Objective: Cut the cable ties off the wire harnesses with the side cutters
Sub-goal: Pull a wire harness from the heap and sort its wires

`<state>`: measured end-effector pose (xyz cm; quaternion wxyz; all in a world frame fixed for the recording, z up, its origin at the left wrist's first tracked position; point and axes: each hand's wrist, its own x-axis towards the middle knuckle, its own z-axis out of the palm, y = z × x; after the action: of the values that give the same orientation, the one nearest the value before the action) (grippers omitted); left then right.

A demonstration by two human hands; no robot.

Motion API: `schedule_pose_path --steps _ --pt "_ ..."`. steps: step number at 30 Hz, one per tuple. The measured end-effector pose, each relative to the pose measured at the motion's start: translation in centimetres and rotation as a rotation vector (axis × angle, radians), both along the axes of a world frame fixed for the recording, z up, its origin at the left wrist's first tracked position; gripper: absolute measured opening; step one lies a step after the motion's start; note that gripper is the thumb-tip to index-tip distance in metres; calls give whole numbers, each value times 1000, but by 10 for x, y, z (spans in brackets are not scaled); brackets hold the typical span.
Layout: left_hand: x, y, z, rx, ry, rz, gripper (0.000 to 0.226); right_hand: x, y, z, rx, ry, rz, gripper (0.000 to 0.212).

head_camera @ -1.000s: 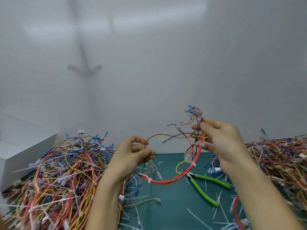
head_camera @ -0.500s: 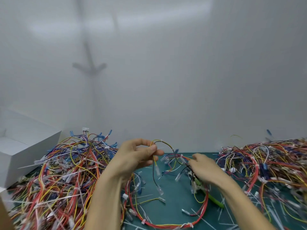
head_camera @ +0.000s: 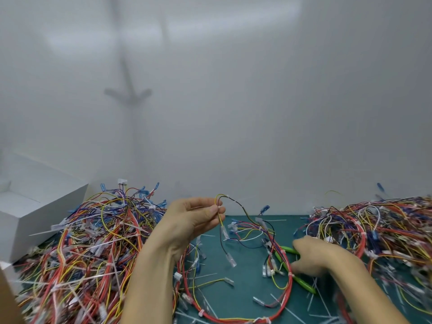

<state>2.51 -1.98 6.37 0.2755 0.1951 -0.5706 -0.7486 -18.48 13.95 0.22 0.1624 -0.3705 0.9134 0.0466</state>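
Harness wire (head_camera: 220, 221), thin and yellow, sits pinched in left hand (head_camera: 194, 220); right hand (head_camera: 320, 258) blurs over green cutters (head_camera: 305, 284) at 4 o'clock, grip unclear.

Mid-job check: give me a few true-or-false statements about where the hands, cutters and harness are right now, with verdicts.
1. The left hand pinches a yellow wire of the harness. True.
2. The side cutters are lifted off the mat. False: they lie on the green mat, at the right hand.
3. The cutters' handles are red. False: green.
4. Wire piles flank the mat: a left pile and a right pile. True.
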Motion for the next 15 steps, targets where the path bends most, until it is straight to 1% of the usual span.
schedule_pose_path --steps 2,3,4,9,12,15 --pt "-1 0 0 -15 -20 0 10 1 1 0 22 -19 -1 75" --pt "-2 0 0 -28 -31 0 10 2 1 -1 26 -20 -4 79" --pt "-3 0 0 -41 -43 0 10 2 0 -3 22 -19 -7 80" --pt "-6 2 -2 -71 -78 -1 9 10 -4 -5 -42 -18 -76 69" --pt "-8 2 -2 -63 -83 9 8 11 -5 3 -181 16 -149 58" --pt "-9 2 -2 -51 -89 31 8 12 -3 17 -331 53 -226 54"
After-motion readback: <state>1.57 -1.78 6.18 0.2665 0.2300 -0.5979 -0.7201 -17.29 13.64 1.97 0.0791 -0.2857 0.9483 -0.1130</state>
